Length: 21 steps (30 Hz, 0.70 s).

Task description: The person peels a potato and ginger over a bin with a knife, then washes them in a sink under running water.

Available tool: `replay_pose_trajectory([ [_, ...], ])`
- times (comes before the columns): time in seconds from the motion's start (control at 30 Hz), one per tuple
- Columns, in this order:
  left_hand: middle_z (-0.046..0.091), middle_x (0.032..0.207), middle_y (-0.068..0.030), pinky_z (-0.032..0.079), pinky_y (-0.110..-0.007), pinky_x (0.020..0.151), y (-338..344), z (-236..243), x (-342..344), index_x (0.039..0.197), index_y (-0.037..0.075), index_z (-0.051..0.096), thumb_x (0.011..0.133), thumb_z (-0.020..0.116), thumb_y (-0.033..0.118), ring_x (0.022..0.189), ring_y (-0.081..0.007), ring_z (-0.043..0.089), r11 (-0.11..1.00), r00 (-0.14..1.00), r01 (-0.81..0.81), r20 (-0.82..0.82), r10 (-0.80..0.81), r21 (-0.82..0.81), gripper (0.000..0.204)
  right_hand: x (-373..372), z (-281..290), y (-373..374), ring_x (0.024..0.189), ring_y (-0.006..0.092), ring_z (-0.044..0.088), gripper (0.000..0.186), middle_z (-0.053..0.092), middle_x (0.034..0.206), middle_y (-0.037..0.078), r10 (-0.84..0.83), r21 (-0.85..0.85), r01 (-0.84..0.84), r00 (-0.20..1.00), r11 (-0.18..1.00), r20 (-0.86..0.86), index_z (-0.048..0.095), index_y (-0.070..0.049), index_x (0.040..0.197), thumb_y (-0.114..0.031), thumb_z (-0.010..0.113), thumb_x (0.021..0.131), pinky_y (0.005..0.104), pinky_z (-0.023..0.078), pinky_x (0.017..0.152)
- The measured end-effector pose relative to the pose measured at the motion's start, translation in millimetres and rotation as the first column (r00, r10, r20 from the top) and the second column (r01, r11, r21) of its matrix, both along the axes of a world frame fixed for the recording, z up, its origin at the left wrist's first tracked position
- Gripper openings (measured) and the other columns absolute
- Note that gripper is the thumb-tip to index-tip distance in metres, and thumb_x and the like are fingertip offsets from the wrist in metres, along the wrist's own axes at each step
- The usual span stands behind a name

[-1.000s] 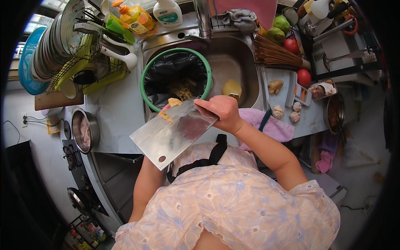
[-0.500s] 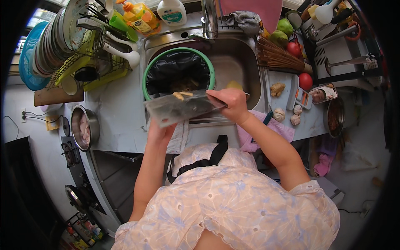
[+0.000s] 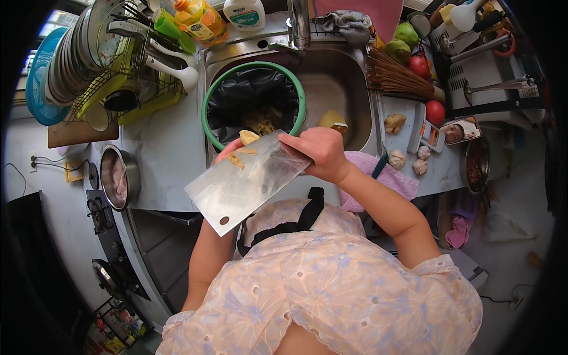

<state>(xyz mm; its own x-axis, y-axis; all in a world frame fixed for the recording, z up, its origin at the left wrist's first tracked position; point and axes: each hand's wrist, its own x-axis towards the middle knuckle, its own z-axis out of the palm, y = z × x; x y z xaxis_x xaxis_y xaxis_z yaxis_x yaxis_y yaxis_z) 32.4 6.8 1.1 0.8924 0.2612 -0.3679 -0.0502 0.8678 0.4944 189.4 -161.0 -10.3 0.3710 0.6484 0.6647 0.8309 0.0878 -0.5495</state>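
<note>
My right hand (image 3: 322, 152) grips a cleaver (image 3: 239, 186) at its handle end, which the fingers cover. Its broad blade is tilted across the front of the bin, the corner hole toward the lower left. Thin brown peelings (image 3: 235, 161) cling to the blade. Behind the blade, my left hand (image 3: 228, 149) is mostly hidden; its fingers are closed on a piece of ginger (image 3: 249, 136) with a pale yellow cut face. Just beyond stands a green-rimmed bin (image 3: 303, 105) lined with a black bag, with peelings inside.
The bin stands in a steel sink (image 3: 331, 80) beside a yellow lump (image 3: 332, 119). Right of it lie unpeeled ginger (image 3: 394, 122), garlic bulbs (image 3: 397, 159), a peeler-like slicer (image 3: 425, 133) and a phone (image 3: 461, 130). A steel bowl of pale meat (image 3: 136, 177) sits left, below a dish rack (image 3: 154, 109).
The cleaver has come down toward me and turned, its holed corner now lower left and its face in plain view. The ginger piece shows above the blade, and the bin's contents are more visible.
</note>
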Motion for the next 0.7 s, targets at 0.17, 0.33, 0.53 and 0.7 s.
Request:
replay_pose_trajectory([
  [0.17,0.061,0.107,-0.0167,0.057,-0.032,0.073,-7.3,-9.4,-3.9,0.118,-0.005,0.048,0.089,0.051,0.014,0.087,-0.0235,0.065,0.997,0.998,-0.055,-0.023,0.057,0.06,0.035,7.1,-11.0,-1.4,0.046,0.0216,0.049,0.023,0.049,0.053,0.006,-0.027,-0.015,0.027,1.0,1.0,-0.005,0.068,-0.01,0.092,-0.006,0.07,0.07,0.0326,0.036,0.042],
  [0.33,0.061,0.106,-0.0155,0.056,-0.031,0.073,-0.7,-19.1,-4.9,0.118,-0.003,0.05,0.088,0.051,0.01,0.086,-0.0217,0.065,0.993,1.0,0.001,-0.028,0.002,0.115,0.033,14.9,-17.1,-5.2,0.05,0.0246,0.053,0.02,0.055,0.058,0.009,-0.018,-0.054,0.014,0.998,0.998,-0.059,0.069,-0.009,0.091,-0.005,0.069,0.071,0.033,0.04,0.046],
  [0.53,0.059,0.111,-0.0159,0.054,-0.033,0.079,-3.3,13.3,6.5,0.122,0.0,0.048,0.083,0.062,0.004,0.094,-0.0267,0.062,0.949,0.967,0.159,-0.235,-0.095,0.271,0.041,27.3,-44.5,-19.3,0.06,0.0283,0.06,0.016,0.063,0.072,0.013,-0.226,-0.214,0.186,0.958,0.959,-0.176,0.07,-0.009,0.089,-0.006,0.068,0.073,0.0322,0.045,0.053],
  [0.7,0.06,0.108,-0.0135,0.054,-0.035,0.081,-7.3,16.0,14.3,0.121,-0.001,0.048,0.084,0.06,0.004,0.095,-0.025,0.062,0.974,0.976,0.026,-0.217,0.024,0.224,0.04,16.5,-24.2,-16.0,0.061,0.0283,0.061,0.016,0.063,0.072,0.014,-0.24,-0.167,0.204,0.942,0.965,-0.236,0.07,-0.007,0.089,-0.006,0.069,0.073,0.0319,0.046,0.053],
])
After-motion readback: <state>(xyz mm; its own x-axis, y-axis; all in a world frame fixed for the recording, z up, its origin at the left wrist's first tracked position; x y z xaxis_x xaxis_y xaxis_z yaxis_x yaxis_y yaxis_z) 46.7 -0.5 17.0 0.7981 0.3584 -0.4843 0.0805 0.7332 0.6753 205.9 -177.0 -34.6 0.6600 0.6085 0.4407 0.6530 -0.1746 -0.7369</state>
